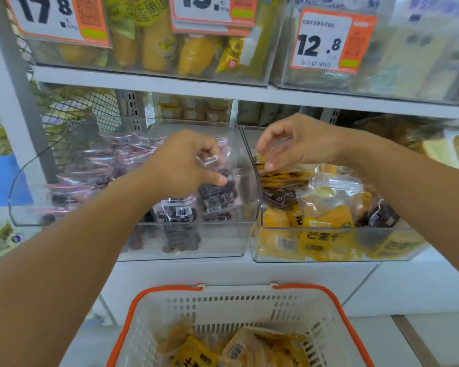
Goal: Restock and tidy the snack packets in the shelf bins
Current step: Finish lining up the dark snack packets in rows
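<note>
Two hands work side by side: the left hand [188,161] pinches a clear packet of dark dried fruit [217,193] over the left clear plastic bin [133,234]; the right hand [297,144], grip loosely open and empty, hovers above yellow mango packets [326,210] directly beneath in the right clear bin [337,250].

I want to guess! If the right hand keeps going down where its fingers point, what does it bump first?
Probably the yellow packets in the right bin; the right hand hovers just above them, though depth is unclear.
</note>
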Demonstrator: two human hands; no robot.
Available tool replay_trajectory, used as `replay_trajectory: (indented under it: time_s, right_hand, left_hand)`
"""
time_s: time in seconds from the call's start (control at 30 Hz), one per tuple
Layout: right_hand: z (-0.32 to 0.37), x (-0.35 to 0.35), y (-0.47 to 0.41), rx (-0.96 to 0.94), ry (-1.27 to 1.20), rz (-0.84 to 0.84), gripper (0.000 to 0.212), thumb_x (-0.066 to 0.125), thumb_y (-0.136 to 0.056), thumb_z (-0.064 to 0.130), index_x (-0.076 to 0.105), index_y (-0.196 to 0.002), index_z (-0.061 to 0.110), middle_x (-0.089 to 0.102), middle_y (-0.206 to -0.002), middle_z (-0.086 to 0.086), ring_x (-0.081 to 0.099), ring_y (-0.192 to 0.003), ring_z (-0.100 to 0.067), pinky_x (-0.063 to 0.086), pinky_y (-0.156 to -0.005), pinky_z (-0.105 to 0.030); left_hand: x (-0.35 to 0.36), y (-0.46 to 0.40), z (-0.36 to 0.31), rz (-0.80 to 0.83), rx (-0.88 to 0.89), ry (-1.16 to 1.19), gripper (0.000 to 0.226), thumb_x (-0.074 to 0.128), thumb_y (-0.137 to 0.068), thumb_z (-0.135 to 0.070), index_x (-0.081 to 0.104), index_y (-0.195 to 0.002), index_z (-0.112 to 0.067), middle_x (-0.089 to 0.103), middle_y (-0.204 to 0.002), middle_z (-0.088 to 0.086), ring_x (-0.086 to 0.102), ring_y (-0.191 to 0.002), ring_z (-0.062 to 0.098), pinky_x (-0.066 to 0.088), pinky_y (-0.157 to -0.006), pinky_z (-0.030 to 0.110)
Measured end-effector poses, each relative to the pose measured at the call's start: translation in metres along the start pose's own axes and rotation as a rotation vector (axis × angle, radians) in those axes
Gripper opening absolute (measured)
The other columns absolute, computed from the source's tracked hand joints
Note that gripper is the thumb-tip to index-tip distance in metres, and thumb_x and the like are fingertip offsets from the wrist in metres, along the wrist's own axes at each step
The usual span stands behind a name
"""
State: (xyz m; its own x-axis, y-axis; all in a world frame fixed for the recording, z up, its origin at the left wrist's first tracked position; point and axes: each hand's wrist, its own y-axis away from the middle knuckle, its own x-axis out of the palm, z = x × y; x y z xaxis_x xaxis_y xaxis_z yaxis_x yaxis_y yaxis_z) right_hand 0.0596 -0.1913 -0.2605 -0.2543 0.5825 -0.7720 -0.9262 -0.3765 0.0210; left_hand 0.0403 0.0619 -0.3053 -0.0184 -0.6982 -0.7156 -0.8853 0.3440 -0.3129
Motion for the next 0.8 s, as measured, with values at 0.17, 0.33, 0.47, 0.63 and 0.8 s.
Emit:
replay_trajectory:
  time_s: [0.17, 0.33, 0.47, 0.63, 0.8]
  right_hand:
    - [-0.018, 0.05, 0.004, 0.052, 0.89, 0.071, 0.028, 0.077, -0.081, 0.044, 0.068, -0.072, 0.019, 0.066, -0.072, 0.002, 0.064, -0.073, -0.019, 0.05, -0.059, -0.031]
    - [-0.015, 0.073, -0.001, 0.026, 1.246, -0.079, 0.01, 0.062, -0.091, 0.024, 0.057, -0.085, 0.019, 0.053, -0.083, 0.0, 0.064, -0.092, -0.027, 0.041, -0.063, -0.032]
    - [-0.013, 0.067, 0.005, -0.002, 1.25, -0.033, 0.016, 0.059, -0.091, 0.009, 0.049, -0.083, 0.02, 0.056, -0.083, 0.0, 0.059, -0.084, -0.027, 0.041, -0.065, -0.033]
    - [0.0, 0.035, 0.029, -0.05, 0.983, -0.241, 0.011, 0.058, -0.087, 0.021, 0.057, -0.076, 0.023, 0.059, -0.075, 0.001, 0.059, -0.074, -0.024, 0.047, -0.061, -0.032]
    - [0.032, 0.018, 0.06, -0.233, 0.55, -0.521, 0.004, 0.05, -0.099, 0.016, 0.052, -0.097, 0.014, 0.061, -0.075, -0.004, 0.059, -0.065, -0.022, 0.05, -0.064, -0.042]
  left_hand:
    - [0.038, 0.0, -0.005, 0.082, 0.035, -0.596, 0.031, 0.085, -0.074, -0.035, 0.059, -0.084, -0.021, 0.055, -0.096, -0.002, 0.054, -0.095, 0.024, 0.044, -0.082, 0.036]
    - [0.044, -0.004, -0.006, 0.072, -0.028, -0.664, 0.052, 0.088, -0.069, -0.039, 0.065, -0.112, -0.023, 0.049, -0.124, 0.005, 0.044, -0.119, 0.029, 0.041, -0.098, 0.045]
    - [0.02, -0.001, -0.005, 0.09, -0.06, -0.557, 0.043, 0.092, -0.061, -0.038, 0.071, -0.096, -0.025, 0.051, -0.111, 0.0, 0.05, -0.105, 0.024, 0.049, -0.089, 0.043]
    - [0.033, 0.007, -0.002, -0.058, -0.119, -0.561, 0.032, 0.086, -0.073, -0.03, 0.07, -0.098, -0.02, 0.047, -0.116, 0.005, 0.049, -0.109, 0.028, 0.05, -0.091, 0.047]
    - [0.04, 0.005, 0.007, -0.129, -0.191, -0.339, 0.029, 0.089, -0.071, -0.018, 0.071, -0.094, -0.02, 0.044, -0.115, 0.005, 0.055, -0.097, 0.027, 0.048, -0.079, 0.035]
